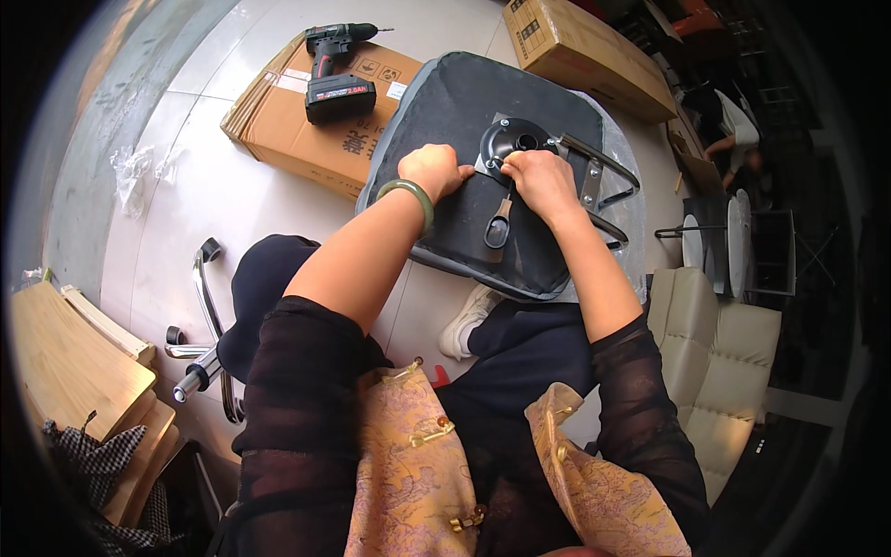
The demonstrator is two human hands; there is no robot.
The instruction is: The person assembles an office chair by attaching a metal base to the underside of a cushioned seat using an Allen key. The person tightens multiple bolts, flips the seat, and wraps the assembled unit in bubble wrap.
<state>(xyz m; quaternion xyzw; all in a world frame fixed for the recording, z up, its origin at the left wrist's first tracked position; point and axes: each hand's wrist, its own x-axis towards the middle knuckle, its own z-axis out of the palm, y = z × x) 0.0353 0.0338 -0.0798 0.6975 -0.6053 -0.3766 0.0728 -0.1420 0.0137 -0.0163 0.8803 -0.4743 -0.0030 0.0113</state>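
An upturned chair seat (445,111) with dark grey fabric lies in front of me. Fixed at its middle is a round black mounting plate (506,137) with bolts and a central hole. A lever with a looped black paddle (497,230) sticks out of the plate toward me. My right hand (543,181) is closed in a pinch at the plate's near edge, by the lever's inner end; its fingertips hide what they grip. My left hand (432,173), a green bangle at its wrist, rests on the seat with fingers curled and thumb against the plate's left corner; whatever it holds is hidden.
A cordless drill (339,79) stands on a cardboard box (278,121) at the far left. Another box (594,56) is far right. A chrome chair base (206,316) with casters lies left, near wooden boards (79,348). A cream cushion (719,343) is right; a person (738,139) sits beyond.
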